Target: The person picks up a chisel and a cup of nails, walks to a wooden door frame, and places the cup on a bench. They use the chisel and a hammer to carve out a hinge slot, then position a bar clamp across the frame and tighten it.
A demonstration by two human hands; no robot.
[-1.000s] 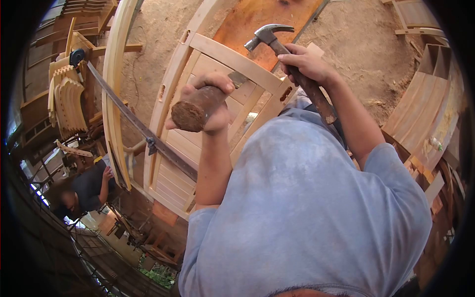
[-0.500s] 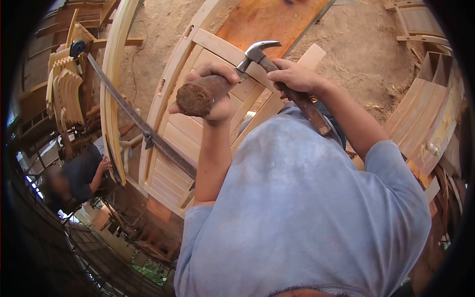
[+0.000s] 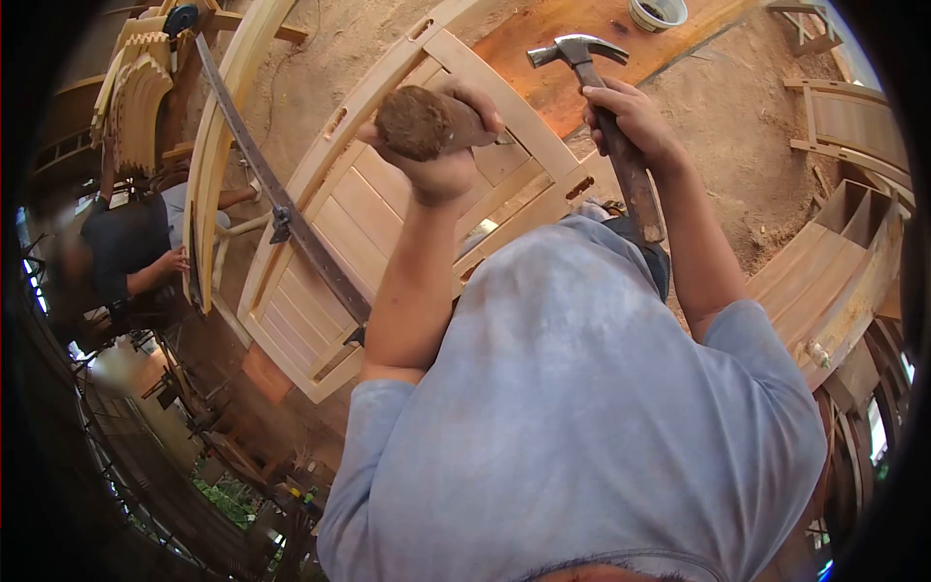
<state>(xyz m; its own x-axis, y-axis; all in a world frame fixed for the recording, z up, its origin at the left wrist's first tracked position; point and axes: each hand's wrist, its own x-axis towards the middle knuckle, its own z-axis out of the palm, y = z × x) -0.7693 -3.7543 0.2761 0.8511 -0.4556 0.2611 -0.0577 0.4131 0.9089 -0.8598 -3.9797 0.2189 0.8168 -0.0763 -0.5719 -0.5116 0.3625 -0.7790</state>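
Observation:
My left hand is wrapped round a thick, round wooden piece, its rough, frayed brown end turned towards me. A small bit of metal shows beyond my fingers at its far side. In my right hand is a claw hammer, gripped high on its dark wooden handle, with the head up and the claw pointing right. Hammer and wooden piece are apart. Below my left hand lies a slatted wooden panel frame with slots cut in its curved side rail.
A long bar clamp lies across the frame, beside a curved timber. Behind are an orange-brown board and a white tub. Another person is at the left. A wooden box-like piece stands at right.
The hammer has moved right and up, away from the wooden piece. My left hand has shifted up and right in view, its grip kept. The view has swung, bringing in the tub.

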